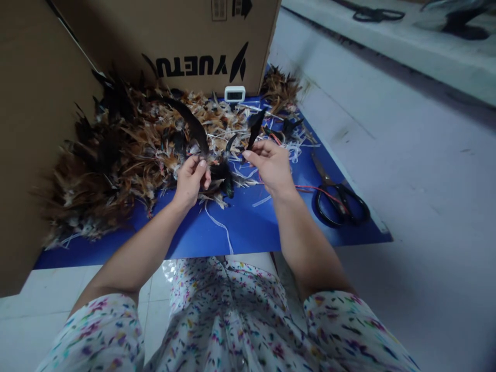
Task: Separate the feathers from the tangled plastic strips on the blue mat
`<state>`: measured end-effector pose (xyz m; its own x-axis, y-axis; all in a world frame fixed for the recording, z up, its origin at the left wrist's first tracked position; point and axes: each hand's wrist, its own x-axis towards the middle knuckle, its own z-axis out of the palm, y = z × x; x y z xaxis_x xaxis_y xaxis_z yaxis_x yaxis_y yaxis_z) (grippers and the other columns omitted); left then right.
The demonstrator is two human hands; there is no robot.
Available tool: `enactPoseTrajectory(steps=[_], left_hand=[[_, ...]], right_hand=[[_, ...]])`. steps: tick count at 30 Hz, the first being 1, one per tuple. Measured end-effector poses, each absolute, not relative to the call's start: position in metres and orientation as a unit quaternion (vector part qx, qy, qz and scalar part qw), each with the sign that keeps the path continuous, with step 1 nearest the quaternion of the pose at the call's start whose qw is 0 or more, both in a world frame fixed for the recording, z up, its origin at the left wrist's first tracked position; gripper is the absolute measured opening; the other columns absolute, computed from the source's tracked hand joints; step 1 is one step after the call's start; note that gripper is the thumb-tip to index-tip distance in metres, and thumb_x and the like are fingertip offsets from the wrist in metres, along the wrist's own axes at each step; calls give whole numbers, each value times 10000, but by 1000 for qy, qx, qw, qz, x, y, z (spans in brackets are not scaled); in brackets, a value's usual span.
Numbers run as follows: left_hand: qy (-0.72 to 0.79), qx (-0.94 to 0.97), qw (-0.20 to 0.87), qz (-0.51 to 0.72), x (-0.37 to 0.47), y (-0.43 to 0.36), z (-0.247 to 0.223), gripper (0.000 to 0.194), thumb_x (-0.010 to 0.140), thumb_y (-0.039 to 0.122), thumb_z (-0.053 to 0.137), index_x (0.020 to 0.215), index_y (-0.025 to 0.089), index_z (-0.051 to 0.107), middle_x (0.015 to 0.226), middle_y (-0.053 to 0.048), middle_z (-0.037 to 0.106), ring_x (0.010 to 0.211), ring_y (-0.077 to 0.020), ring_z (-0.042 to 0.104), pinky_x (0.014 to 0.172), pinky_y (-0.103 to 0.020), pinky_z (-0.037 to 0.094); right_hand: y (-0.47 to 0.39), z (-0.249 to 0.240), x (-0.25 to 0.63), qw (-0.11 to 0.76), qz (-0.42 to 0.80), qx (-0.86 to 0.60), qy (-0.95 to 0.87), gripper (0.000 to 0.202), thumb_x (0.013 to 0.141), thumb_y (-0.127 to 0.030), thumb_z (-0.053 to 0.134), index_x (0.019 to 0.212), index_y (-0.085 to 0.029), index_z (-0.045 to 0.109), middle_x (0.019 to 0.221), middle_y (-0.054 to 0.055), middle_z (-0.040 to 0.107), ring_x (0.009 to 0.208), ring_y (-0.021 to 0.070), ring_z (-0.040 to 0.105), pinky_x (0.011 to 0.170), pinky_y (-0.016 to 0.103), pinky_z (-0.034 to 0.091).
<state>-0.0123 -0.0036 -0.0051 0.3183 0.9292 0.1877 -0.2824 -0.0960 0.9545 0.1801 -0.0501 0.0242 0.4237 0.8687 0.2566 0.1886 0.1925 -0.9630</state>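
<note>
My left hand [191,178] pinches a small bundle of dark feathers [220,178] by their quills, just above the blue mat [263,222]. A long curved black feather [191,124] rises from that bundle. My right hand [271,165] holds a single black feather [256,126] upright between thumb and fingers, close to the right of the bundle. Both hands hover over the near edge of a large heap of brown, orange and black feathers [120,155].
Black-handled scissors [337,199] lie on the mat's right side, with a red string [310,188] beside them. A small white timer [234,94] stands against a cardboard box [186,41] at the back. Another cardboard wall [31,129] stands at left. White strips litter the mat.
</note>
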Motion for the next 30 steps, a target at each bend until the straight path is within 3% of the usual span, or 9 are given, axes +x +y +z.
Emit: enactPoseTrajectory(steps=[8, 13, 18, 23, 30], left_hand=[[270, 483, 721, 418, -11, -12, -2, 421, 708, 330, 865, 962, 196, 557, 678, 39, 668, 487, -58, 566, 461, -167, 457], [312, 452, 742, 384, -11, -12, 0, 374, 684, 276, 883, 788, 158, 543, 720, -10, 720, 553, -64, 646, 540, -156, 539], [318, 452, 748, 367, -11, -11, 0, 370, 705, 312, 869, 743, 149, 540, 652, 8, 688, 485, -49, 610, 464, -128, 499], [291, 452, 754, 378, -11, -13, -1, 514, 560, 407, 937, 782, 154, 549, 582, 15, 676, 406, -59, 555, 380, -134, 437], [304, 435, 767, 361, -12, -13, 0, 524, 521, 310, 963, 845, 126, 594, 643, -11, 714, 484, -71, 623, 463, -144, 512]], right_hand=[[-54, 21, 165, 627, 410, -493, -442, 362, 637, -442, 818, 788, -205, 590, 728, -13, 654, 700, 127, 626, 583, 252, 495], [-55, 21, 163, 627, 411, -486, -449, 424, 622, -507, 824, 810, -204, 593, 752, -9, 657, 716, 130, 640, 583, 252, 494], [-54, 20, 163, 631, 412, -486, -442, 423, 609, -498, 835, 812, -205, 607, 755, -8, 665, 718, 132, 635, 583, 253, 493], [-54, 20, 162, 631, 413, -478, -451, 457, 603, -535, 845, 786, -201, 592, 722, -17, 642, 684, 117, 606, 566, 246, 483], [-55, 21, 161, 637, 429, -460, -446, 473, 567, -519, 876, 774, -187, 610, 736, -7, 666, 679, 116, 607, 551, 240, 473]])
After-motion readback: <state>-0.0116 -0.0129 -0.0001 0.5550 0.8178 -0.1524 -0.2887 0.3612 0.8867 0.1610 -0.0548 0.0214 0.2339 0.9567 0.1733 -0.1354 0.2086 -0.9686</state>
